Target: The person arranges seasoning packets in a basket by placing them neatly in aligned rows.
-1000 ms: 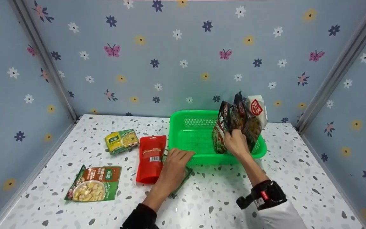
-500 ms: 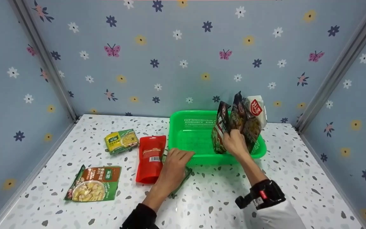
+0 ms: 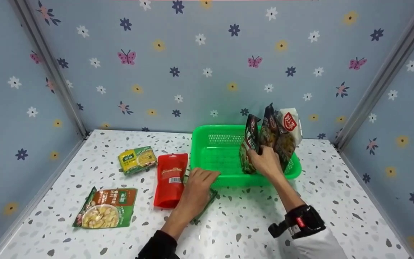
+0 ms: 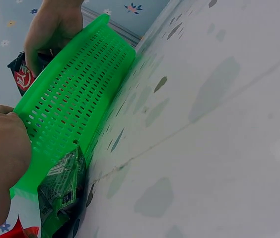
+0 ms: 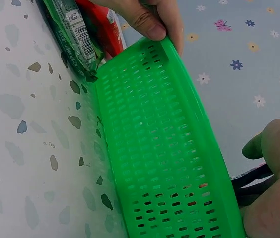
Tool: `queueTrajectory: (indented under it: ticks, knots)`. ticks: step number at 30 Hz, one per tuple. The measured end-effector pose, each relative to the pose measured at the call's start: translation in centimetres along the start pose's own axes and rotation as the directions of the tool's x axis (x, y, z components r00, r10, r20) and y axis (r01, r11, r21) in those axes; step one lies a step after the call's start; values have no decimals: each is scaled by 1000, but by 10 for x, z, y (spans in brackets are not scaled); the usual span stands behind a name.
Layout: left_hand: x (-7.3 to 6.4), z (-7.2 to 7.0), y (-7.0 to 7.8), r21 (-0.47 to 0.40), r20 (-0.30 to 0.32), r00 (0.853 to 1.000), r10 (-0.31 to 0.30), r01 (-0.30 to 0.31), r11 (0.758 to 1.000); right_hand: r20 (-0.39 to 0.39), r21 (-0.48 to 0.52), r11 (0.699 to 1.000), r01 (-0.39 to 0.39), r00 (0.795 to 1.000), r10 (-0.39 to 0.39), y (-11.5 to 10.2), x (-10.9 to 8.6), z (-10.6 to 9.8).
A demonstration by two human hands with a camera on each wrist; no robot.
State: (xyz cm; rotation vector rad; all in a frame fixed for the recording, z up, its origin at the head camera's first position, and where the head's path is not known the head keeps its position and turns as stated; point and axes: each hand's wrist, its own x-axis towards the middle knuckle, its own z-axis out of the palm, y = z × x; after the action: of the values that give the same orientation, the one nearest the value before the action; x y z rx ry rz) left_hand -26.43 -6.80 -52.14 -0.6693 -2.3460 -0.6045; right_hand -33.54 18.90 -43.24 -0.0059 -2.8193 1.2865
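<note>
My left hand (image 3: 197, 190) grips the near left rim of a green plastic basket (image 3: 221, 160), thumb outside, as the right wrist view shows. Inside the basket's right end stand three food pouches: a dark left pouch (image 3: 247, 158), a dark middle pouch (image 3: 268, 126) and a right pouch (image 3: 286, 149) with a white top. My right hand (image 3: 268, 163) reaches over the front rim among them. Its thumb points at the left pouch, apart from the index finger. In the right wrist view the thumb (image 5: 253, 148) is straight; its other fingertips are hidden.
Left of the basket lie a red pouch (image 3: 171, 180), a yellow-green packet (image 3: 137, 160) and a brown-green pouch (image 3: 108, 208). A dark green packet (image 4: 63, 191) lies against the basket, partly under my left forearm. A flowered wall (image 3: 192, 72) stands behind.
My right hand's thumb has spread leftward from its index finger, towards the left pouch. That pouch's top has tilted slightly. My left hand and the basket stay in place.
</note>
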Motion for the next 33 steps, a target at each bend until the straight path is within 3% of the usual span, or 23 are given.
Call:
queueTrajectory:
  ticks: [9, 16, 19, 22, 24, 26, 30, 33]
  knots:
    - [1, 0, 1, -8, -17, 1000, 6, -6, 1000, -37, -41, 998, 52, 998, -54, 1, -8, -4]
    - [1, 0, 2, -23, -15, 1000, 2, -3, 1000, -108, -24, 994, 103, 989, -105, 7, -37, -10]
    - [1, 0, 2, -23, -14, 1000, -1, 1, 1000, -173, -17, 988, 155, 973, -156, 11, -52, -10]
    - [1, 0, 2, -22, -8, 1000, -6, 6, 1000, -273, -49, 960, 274, 921, -277, 15, -65, -9]
    - [1, 0, 2, -20, 0, 1000, -11, 11, 1000, -327, -99, 920, 379, 861, -390, 18, -72, -7]
    - [0, -1, 2, -18, 10, 1000, -17, 17, 1000, -345, -162, 861, 483, 790, -508, 21, -76, -4]
    - [1, -2, 2, -14, 22, 999, -25, 25, 1000, -275, -272, 715, 644, 660, -699, 27, -77, 2]
    - [1, -2, 2, -11, 24, 999, -22, 22, 1000, -184, -326, 625, 709, 601, -778, 31, -76, 10]
